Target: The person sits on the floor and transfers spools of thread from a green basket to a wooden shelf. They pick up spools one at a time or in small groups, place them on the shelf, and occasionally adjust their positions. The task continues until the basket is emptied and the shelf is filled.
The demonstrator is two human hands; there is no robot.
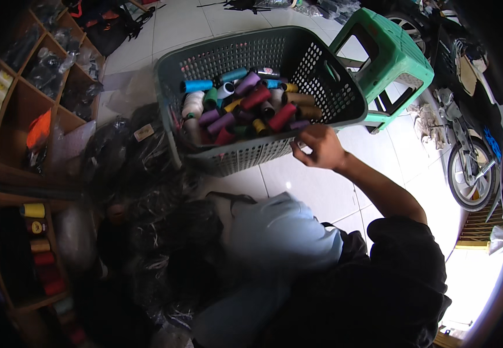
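Note:
A dark green plastic basket (228, 158) with perforated walls stands on the tiled floor, heaped with thread cones. Among them are a red cone (256, 97), a blue cone (196, 86), a white cone (193, 104) and a purple cone (220, 123). My right hand (320, 146) is closed on the near rim of the basket, close to its right corner, fingers curled over the edge. I cannot make out my left hand in the dark lower left.
A green plastic stool (379, 64) stands against the basket's right end. Beyond it is a motorbike (466, 156). Wooden shelves (25, 110) with bags and thread cones line the left side. Dark plastic-wrapped bundles (141, 156) are piled between shelves and basket.

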